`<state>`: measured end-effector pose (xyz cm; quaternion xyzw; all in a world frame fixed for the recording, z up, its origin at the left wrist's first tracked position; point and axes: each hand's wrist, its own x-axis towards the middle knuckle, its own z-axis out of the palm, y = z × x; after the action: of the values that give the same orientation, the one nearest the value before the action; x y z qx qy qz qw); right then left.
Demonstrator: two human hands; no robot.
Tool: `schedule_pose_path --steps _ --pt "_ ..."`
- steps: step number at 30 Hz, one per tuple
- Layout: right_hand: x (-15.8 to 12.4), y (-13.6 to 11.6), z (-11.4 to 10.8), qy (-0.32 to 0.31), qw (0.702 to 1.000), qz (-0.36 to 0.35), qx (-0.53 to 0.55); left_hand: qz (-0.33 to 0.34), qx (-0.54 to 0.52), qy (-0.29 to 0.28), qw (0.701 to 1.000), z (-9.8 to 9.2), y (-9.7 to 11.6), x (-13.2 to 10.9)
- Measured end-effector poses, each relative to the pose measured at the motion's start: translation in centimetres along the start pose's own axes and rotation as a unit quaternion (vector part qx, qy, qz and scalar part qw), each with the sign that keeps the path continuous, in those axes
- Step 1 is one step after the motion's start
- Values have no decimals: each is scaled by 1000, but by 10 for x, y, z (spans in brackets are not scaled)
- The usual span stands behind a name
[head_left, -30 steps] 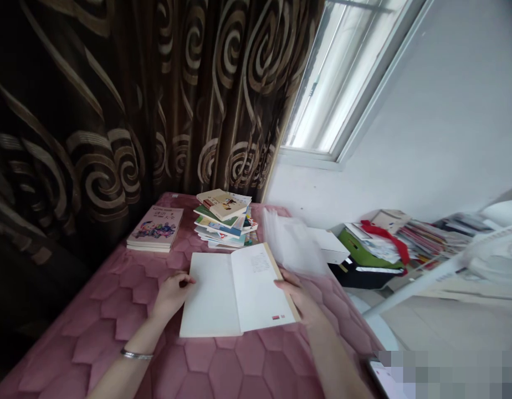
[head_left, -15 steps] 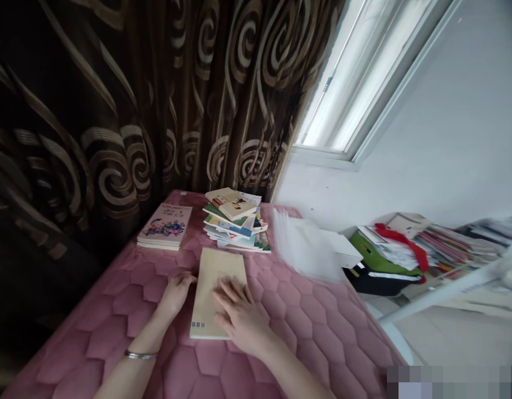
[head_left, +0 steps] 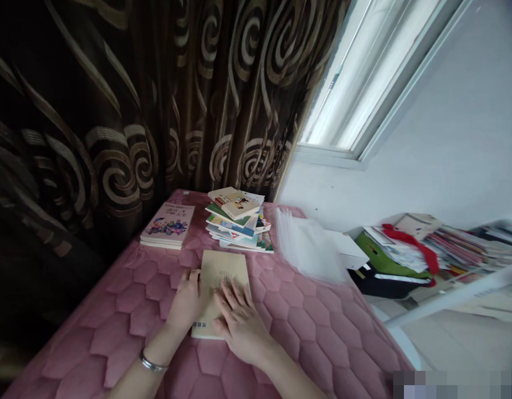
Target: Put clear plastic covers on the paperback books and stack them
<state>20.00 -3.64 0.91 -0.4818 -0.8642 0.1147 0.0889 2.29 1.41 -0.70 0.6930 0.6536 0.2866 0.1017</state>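
Note:
A beige book [head_left: 212,271] lies closed on the pink quilted surface, small print on its cover. My right hand [head_left: 238,318] rests flat on the cover's right half, fingers stretched and a little apart. At the book's left edge is my left hand [head_left: 187,296], its fingers bent and closed against that edge; the fingertips are partly hidden. A metal bangle [head_left: 153,361] circles the left wrist. Beyond the book stands an uneven pile of books [head_left: 237,221], and to its left a small neat stack with a pink cartoon cover [head_left: 168,224].
Clear plastic sleeves [head_left: 310,246] lie to the right, beside a white box [head_left: 351,249]. Papers and a red cloth strip [head_left: 416,246] heap beyond the bed's right edge, near a white bar [head_left: 451,296]. A patterned dark curtain [head_left: 189,100] hangs behind.
My left hand has shifted forward and right along the book's left edge, its fingers now more bent over it. The right hand stays flat on the cover. The view has turned slightly.

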Motion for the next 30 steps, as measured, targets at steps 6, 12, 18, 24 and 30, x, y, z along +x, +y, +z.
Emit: schedule_pose_path --steps 6,12,18,24,30 --pt "30 0 -7 -31 1000 1 3 7 186 -23 982 -6 8 -11" --pt "98 8 -3 -35 999 2 -17 3 240 -44 970 -10 12 -15" --pt "130 6 5 3 998 42 -35 -2 237 -37 971 -7 9 -15" --pt "99 -5 3 12 999 8 -37 -3 229 -39 973 -8 8 -16" --pt "41 -26 5 27 999 -25 -11 -14 208 -86 974 -17 10 -13"
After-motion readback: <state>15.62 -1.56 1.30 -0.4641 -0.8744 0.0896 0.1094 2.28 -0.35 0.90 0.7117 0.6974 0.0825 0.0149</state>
